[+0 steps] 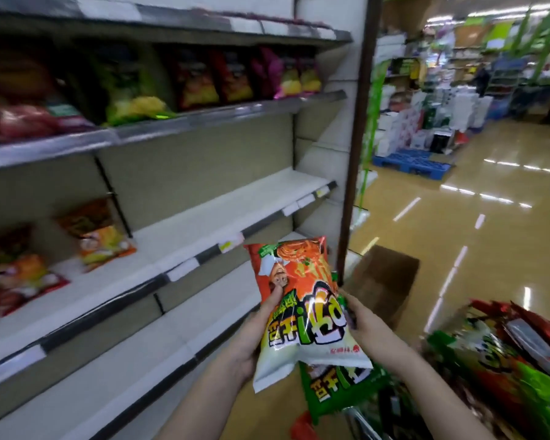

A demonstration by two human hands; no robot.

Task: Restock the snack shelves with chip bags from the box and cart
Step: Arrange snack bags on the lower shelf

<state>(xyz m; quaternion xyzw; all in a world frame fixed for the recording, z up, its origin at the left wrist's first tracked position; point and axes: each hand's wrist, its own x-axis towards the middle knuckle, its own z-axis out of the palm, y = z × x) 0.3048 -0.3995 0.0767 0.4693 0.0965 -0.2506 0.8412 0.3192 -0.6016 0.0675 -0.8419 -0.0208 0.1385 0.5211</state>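
The snack shelves (pixel 204 217) fill the view from nine to twelve o'clock, with two orange bags (pixel 99 233) on the middle tier at nine. At five o'clock the cart (pixel 505 360) is heaped with bags — too blurred to count. A cardboard box (pixel 385 281) sits on the floor at three o'clock of the hands. One orange chip bag (pixel 302 312) is clamped between left hand (pixel 258 331) and right hand (pixel 362 322) — a green bag (pixel 340 389) just beneath.
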